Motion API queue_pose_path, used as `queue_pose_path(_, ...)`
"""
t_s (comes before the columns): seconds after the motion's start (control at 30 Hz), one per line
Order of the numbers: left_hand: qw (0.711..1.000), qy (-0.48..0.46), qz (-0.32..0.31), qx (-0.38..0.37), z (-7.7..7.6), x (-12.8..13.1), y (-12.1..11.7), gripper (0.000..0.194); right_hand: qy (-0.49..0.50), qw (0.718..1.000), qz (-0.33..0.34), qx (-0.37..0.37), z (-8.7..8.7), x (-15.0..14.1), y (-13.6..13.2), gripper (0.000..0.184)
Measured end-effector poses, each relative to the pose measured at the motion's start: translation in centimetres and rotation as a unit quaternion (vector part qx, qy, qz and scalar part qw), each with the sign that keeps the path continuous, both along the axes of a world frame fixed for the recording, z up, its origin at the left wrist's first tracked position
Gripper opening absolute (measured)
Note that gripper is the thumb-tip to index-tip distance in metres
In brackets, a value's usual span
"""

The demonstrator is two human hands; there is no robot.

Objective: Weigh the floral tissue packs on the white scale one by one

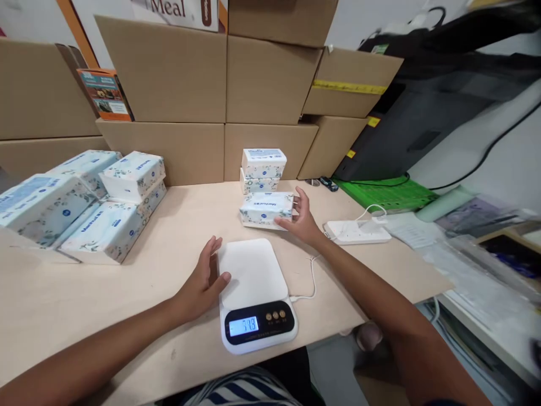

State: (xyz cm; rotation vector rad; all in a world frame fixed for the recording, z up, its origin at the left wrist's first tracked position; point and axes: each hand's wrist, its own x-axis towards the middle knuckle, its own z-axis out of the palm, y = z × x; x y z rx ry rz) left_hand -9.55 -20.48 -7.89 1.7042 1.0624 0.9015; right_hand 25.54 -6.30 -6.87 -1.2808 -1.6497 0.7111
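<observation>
A white kitchen scale (253, 293) with a lit blue display sits near the table's front edge, its platform bare. My left hand (205, 282) rests open against the scale's left side, thumb on the platform's edge. My right hand (302, 217) reaches past the scale and lies against the right end of a tissue pack (265, 210) that rests flat on the table, fingers only partly curled round it. Just behind that pack stands a stack of two more tissue packs (262, 169).
A pile of several tissue packs (91, 197) lies at the left. Cardboard boxes (186, 90) wall the table's back. A white power strip (357, 231) with a cable lies right of the scale; a green mat (382, 192) and clutter sit farther right.
</observation>
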Motion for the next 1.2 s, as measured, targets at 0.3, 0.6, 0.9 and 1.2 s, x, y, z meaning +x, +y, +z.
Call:
queue_pose_path(0.3, 0.999, -0.03, -0.004, -0.037, 0.3, 0.1, 0.0, 0.083, -0.344, 0.936, -0.049, 0.061, 1.5, 0.8, 3.7, 0.067)
queue_pose_path(0.6, 0.999, -0.034, -0.008, -0.031, 0.5, 0.1, 0.0, 0.084, -0.527, 0.843, -0.02, 0.105, 3.7, -4.4, 4.0, 0.06)
queue_pose_path(0.9, 0.999, -0.032, -0.009, -0.009, 0.1, 0.2, 0.1, 0.079, -0.571, 0.817, -0.005, 0.072, 6.2, -4.3, 5.2, 0.055)
queue_pose_path(1.2, 0.999, -0.042, 0.005, 0.025, -1.0, 0.2, 0.4, 0.075, -0.582, 0.812, -0.004, 0.051, 6.3, -4.0, 6.0, 0.057)
